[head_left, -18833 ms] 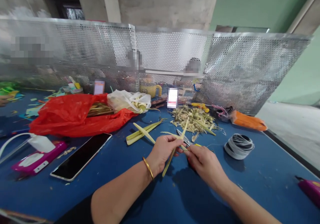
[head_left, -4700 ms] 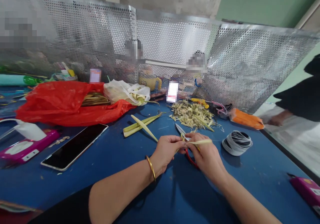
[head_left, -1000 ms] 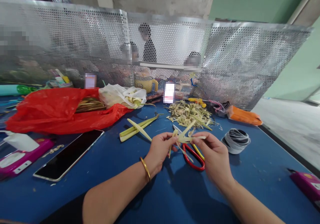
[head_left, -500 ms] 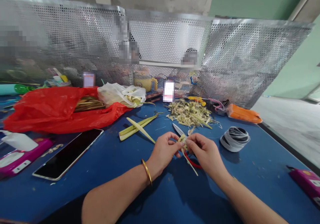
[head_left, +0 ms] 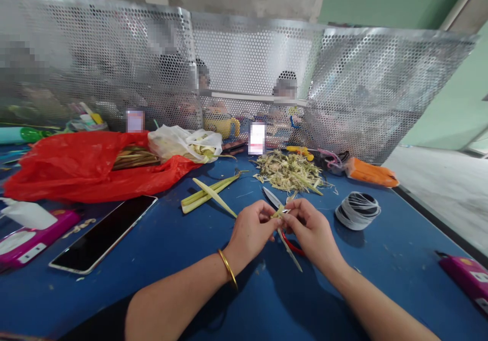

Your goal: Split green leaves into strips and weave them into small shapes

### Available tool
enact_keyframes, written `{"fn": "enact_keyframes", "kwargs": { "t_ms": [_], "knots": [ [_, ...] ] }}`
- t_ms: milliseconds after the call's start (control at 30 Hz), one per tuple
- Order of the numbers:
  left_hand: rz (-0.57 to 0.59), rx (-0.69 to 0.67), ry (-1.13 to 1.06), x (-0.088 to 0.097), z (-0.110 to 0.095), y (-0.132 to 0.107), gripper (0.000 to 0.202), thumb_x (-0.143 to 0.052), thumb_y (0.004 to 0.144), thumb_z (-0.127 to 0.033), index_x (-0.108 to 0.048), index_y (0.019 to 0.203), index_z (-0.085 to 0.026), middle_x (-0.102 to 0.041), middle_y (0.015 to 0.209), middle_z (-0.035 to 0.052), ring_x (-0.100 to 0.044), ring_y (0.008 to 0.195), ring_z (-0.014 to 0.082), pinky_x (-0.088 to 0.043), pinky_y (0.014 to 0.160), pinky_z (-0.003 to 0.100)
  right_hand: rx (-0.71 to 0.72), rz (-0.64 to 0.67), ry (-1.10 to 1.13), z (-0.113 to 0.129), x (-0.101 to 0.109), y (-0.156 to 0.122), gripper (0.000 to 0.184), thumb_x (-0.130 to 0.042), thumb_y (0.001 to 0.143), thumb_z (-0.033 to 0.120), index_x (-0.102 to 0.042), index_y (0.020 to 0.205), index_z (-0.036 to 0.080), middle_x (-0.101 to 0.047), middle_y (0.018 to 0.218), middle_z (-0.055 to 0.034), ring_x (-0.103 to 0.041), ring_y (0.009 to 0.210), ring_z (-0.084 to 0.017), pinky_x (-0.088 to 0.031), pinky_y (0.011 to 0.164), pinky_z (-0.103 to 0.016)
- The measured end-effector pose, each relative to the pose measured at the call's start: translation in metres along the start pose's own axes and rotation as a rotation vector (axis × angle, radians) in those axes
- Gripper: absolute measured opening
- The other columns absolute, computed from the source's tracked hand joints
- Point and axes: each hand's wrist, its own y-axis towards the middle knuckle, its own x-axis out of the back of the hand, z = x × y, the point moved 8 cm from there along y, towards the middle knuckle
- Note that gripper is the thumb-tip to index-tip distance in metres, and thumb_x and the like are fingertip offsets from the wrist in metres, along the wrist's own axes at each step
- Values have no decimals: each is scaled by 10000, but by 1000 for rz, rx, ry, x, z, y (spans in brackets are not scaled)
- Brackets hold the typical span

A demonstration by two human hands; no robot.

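Compared with a second ago, the right hand (head_left: 314,234) has come in against the left hand (head_left: 249,234), and the pale strip (head_left: 291,255), then spread out between them, is bunched small at their fingertips. From the head view, it sits above the scissors (head_left: 271,197), which lie on the counter (head_left: 396,265) with a blade pointing away; its loose tail hangs down past the red handle, though whether they touch I cannot tell. A strip this thin could split or crease if pulled unevenly, and a slackened pinch might let the small folds spring open. The tail could also snag on the handle if the hands drop lower. Both hands are nearly closed, thumbs and forefingers pinching the strip, the other fingers loosely curled; the finer grip is hidden. The forearms slope in from the lower corners and meet in a shallow V, the left wrist wearing a gold bangle (head_left: 227,270), with a pile of shreds (head_left: 287,171) beyond.
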Motion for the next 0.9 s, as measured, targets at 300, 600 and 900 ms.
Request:
{"fn": "enact_keyframes", "kwargs": {
  "t_ms": [300, 600, 900],
  "knots": [
    [177, -141, 201, -3, -10, -1, 48, -560, 746, -231, -591, 729, -199, -661, 656, -1, -577, 532, 123, -393, 512, 207, -116, 225, 74, 2, -10, 2, 203, -580, 806, 367, -572, 713, 186, -586, 558, 36, -525, 473, -112, -419, 498, -234],
    [217, -108, 321, -7, -17, -6, 59, -589, 707, -223, -632, 742, -201, -682, 667, 15, -594, 558, 143, -385, 527, 216, -289, 251, 187, -7, -10, 0, 119, -616, 669, 237, -536, 608, 176, -538, 485, 62, -486, 453, -86, -376, 481, -202],
    [385, 33, 87, -21, -1, -8, 121, -604, 702, -273, -664, 706, -167, -666, 633, 16, -532, 471, 117, -396, 470, 215, -277, 144, 203, -8, -4, 0, 172, -640, 694, 315, -573, 635, 168, -537, 538, 43, -468, 475, -92, -367, 462, -209]
  ]
}}
